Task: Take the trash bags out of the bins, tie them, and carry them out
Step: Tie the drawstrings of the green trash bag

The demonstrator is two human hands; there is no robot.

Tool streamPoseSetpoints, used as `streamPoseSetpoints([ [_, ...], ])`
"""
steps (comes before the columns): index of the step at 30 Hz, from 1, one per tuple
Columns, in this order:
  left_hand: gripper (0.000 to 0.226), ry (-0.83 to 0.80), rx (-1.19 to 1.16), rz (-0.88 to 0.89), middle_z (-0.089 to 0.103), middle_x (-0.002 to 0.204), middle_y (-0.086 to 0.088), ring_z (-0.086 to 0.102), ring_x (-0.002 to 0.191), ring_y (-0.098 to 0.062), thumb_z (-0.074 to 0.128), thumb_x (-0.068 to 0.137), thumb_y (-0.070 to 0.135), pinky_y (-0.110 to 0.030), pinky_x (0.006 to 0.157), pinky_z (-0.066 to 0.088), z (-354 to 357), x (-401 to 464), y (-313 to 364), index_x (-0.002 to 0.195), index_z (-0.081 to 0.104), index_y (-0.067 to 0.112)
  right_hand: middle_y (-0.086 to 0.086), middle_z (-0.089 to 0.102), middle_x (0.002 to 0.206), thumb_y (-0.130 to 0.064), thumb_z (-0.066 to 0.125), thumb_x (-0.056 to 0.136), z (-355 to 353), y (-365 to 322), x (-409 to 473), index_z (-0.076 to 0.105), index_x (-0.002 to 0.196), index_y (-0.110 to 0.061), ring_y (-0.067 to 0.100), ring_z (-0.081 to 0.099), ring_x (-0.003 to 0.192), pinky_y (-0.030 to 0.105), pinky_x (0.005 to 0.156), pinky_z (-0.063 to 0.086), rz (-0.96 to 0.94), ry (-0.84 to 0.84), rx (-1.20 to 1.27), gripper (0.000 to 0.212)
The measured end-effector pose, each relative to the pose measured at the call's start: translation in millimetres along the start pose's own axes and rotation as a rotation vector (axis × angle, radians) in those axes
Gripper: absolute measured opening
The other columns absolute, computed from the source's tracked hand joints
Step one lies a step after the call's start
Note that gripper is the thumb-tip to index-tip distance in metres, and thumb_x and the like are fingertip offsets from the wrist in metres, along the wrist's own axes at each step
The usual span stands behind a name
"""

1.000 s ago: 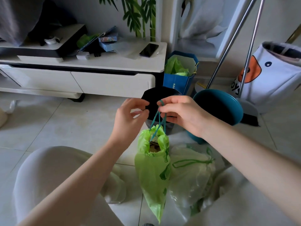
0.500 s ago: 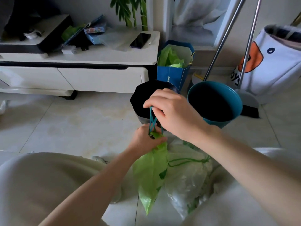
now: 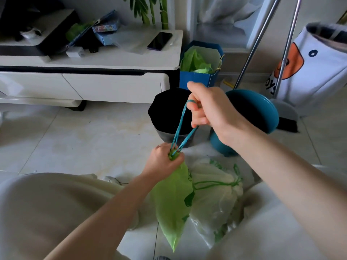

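Change: since the earlier frames the left hand (image 3: pixel 165 160) has dropped from the cord to the bag neck, and the right hand (image 3: pixel 208 107) has drawn the cord up and away; the mouth that gaped is now gathered.
Left hand: fingers curled tight round the neck of the green bag (image 3: pixel 173 201), clamped on it.
Right hand: fingers hooked through the loops of the blue drawstring (image 3: pixel 180 126), which runs taut down to the neck.
Bag position: hangs from the left hand above the floor, just in front of the black bin (image 3: pixel 165 111); its tip points down.
Second bag: a pale bag (image 3: pixel 216 196) lies on the floor beside it, cord already drawn.
Handling, judged: thin, soft film, light load, hangs limp; probably slippery, may tear if jerked.
Where to hold: the gathered neck for tying, the cord loops for carrying.
Other bins: teal bin (image 3: pixel 261 111) tilted behind right wrist.
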State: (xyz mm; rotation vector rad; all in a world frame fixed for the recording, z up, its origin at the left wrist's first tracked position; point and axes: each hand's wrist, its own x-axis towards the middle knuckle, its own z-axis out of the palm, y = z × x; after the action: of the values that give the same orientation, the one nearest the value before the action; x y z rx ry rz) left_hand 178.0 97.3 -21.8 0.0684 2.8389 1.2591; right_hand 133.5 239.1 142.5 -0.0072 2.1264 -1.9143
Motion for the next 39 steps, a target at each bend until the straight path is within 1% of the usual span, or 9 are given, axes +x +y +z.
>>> streamPoseSetpoints([
  [4, 0.039, 0.029, 0.084, 0.15, 0.049, 0.061, -0.003, 0.048, 0.061, -0.021, 0.059, 0.079, 0.042, -0.032, 0.067, 0.043, 5, -4, -11, 0.061, 0.047, 0.01, 0.005, 0.027, 0.045, -0.012, 0.055, 0.084, -3, 1, -3, 0.049, 0.047, -0.008, 0.017, 0.025, 0.043, 0.028, 0.047, 0.027, -0.145, -0.003, -0.138, 0.038],
  [7, 0.036, 0.084, 0.152, 0.217, 0.039, 0.055, 0.005, 0.042, 0.056, -0.018, 0.057, 0.081, 0.036, -0.034, 0.07, 0.045, 9, -5, -20, 0.058, 0.036, 0.018, -0.001, 0.034, 0.036, -0.01, 0.056, 0.081, 0, 4, -9, 0.054, 0.047, -0.001, 0.011, 0.031, 0.039, 0.024, 0.046, 0.029, -0.286, 0.007, -0.308, 0.035],
  [10, 0.033, 0.153, 0.193, 0.279, 0.027, 0.054, 0.011, 0.034, 0.053, -0.018, 0.051, 0.082, 0.028, -0.037, 0.065, 0.047, 14, -8, -28, 0.06, 0.029, 0.018, 0.026, 0.042, 0.046, -0.01, 0.056, 0.078, 4, 6, -12, 0.048, 0.057, 0.015, 0.018, 0.033, 0.046, 0.035, 0.047, 0.029, -0.385, 0.003, -0.423, 0.034],
  [15, 0.039, 0.082, 0.484, 0.278, 0.051, 0.053, 0.0, 0.054, 0.06, -0.024, 0.043, 0.085, 0.035, -0.037, 0.073, 0.053, 17, -5, -43, 0.059, 0.057, 0.01, 0.031, 0.05, 0.053, -0.014, 0.057, 0.079, 12, 23, -14, 0.049, 0.057, 0.014, 0.021, 0.035, 0.045, 0.031, 0.045, 0.029, -0.364, -0.046, -0.521, 0.036],
  [18, 0.054, -0.215, 0.636, 0.039, 0.066, 0.093, -0.009, 0.054, 0.108, -0.024, 0.032, 0.093, 0.05, -0.044, 0.107, 0.033, 7, 0, -45, 0.095, 0.067, 0.01, 0.008, 0.048, 0.039, -0.012, 0.06, 0.083, 14, 32, -11, 0.062, 0.062, 0.008, 0.009, 0.037, 0.04, 0.019, 0.045, 0.031, -0.247, -0.13, -0.442, 0.029],
  [21, 0.049, -0.355, 0.524, -0.016, 0.057, 0.13, -0.001, 0.042, 0.129, -0.023, 0.034, 0.095, 0.053, -0.047, 0.111, 0.026, -19, 0, -36, 0.125, 0.054, 0.021, 0.005, 0.056, 0.052, -0.006, 0.058, 0.088, 9, 27, -9, 0.067, 0.08, 0.007, 0.014, 0.049, 0.048, 0.025, 0.054, 0.044, -0.143, -0.238, -0.205, 0.018],
  [24, 0.044, -0.21, 0.279, -0.011, 0.06, 0.126, 0.005, 0.055, 0.115, -0.02, 0.056, 0.088, 0.048, -0.038, 0.099, 0.043, -41, -3, -22, 0.125, 0.058, 0.023, 0.011, 0.066, 0.069, -0.003, 0.053, 0.093, 7, 24, -8, 0.064, 0.097, 0.012, 0.017, 0.063, 0.06, 0.028, 0.063, 0.053, -0.102, -0.285, -0.022, 0.018],
  [28, 0.02, -0.094, 0.145, 0.032, 0.073, 0.095, 0.004, 0.064, 0.088, -0.015, 0.071, 0.081, 0.033, -0.033, 0.083, 0.05, -56, -12, -11, 0.093, 0.074, 0.017, 0.017, 0.069, 0.08, 0.0, 0.052, 0.093, 10, 26, -13, 0.064, 0.103, 0.011, 0.021, 0.067, 0.072, 0.039, 0.077, 0.058, -0.128, -0.292, 0.04, 0.019],
  [39, 0.011, -0.125, -0.015, 0.043, 0.068, 0.087, 0.016, 0.063, 0.088, -0.005, 0.07, 0.084, 0.022, -0.021, 0.085, 0.047, -51, -20, -7, 0.092, 0.076, 0.025, 0.016, 0.069, 0.072, -0.007, 0.054, 0.093, -12, 29, -2, 0.068, 0.088, 0.006, 0.029, 0.073, 0.07, 0.041, 0.072, 0.061, -0.097, -0.036, -0.009, 0.02],
])
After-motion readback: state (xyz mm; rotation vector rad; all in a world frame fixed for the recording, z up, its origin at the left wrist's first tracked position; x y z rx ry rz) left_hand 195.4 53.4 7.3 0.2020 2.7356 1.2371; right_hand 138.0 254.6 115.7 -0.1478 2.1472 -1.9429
